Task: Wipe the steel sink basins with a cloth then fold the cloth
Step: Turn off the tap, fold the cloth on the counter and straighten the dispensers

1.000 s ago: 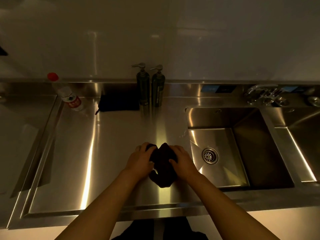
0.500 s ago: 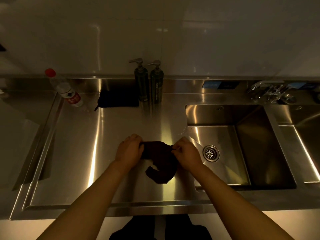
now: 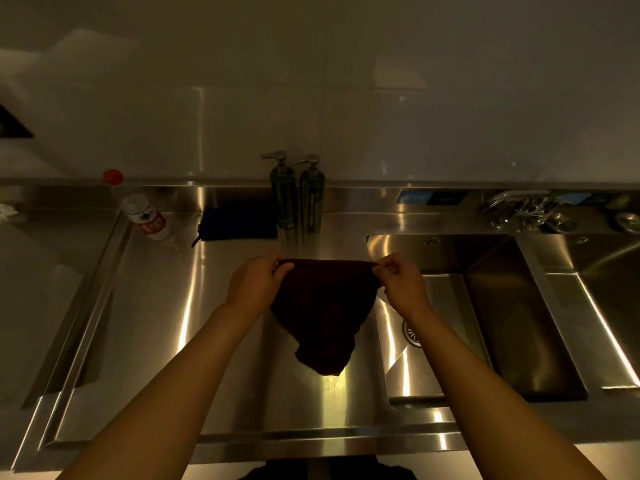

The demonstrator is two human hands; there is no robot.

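A: Which parts hold the cloth (image 3: 323, 313)?

B: The left hand (image 3: 254, 282) pinches its upper left corner, and the right hand (image 3: 403, 284) pinches its upper right corner. On each hand the fingers are curled tight onto the fabric; the right fingers (image 3: 384, 266) nip the hem against the thumb.

A: How does the cloth lie relative to those fingers?

B: Its top edge is stretched taut between the two hands, from 9 o'clock to 3 o'clock. The rest hangs toward 6 o'clock, narrowing to a bunched lower end over the steel table (image 3: 166, 341). Whether that end touches the surface cannot be told in the dim light.

A: And the basins?

B: The near sink basin (image 3: 485, 323) opens at 3 o'clock of the cloth, just beside the right hand, whose wrist partly covers the drain (image 3: 410, 336). A second basin (image 3: 609, 306) lies farther toward 3 o'clock.

A: What stands behind?

B: At 12 o'clock, two pump dispensers (image 3: 298, 195) side by side against the wall; toward 10 o'clock a dark folded item (image 3: 239, 225) and a red-capped bottle (image 3: 143, 213); at 2 o'clock the tap (image 3: 519, 206).
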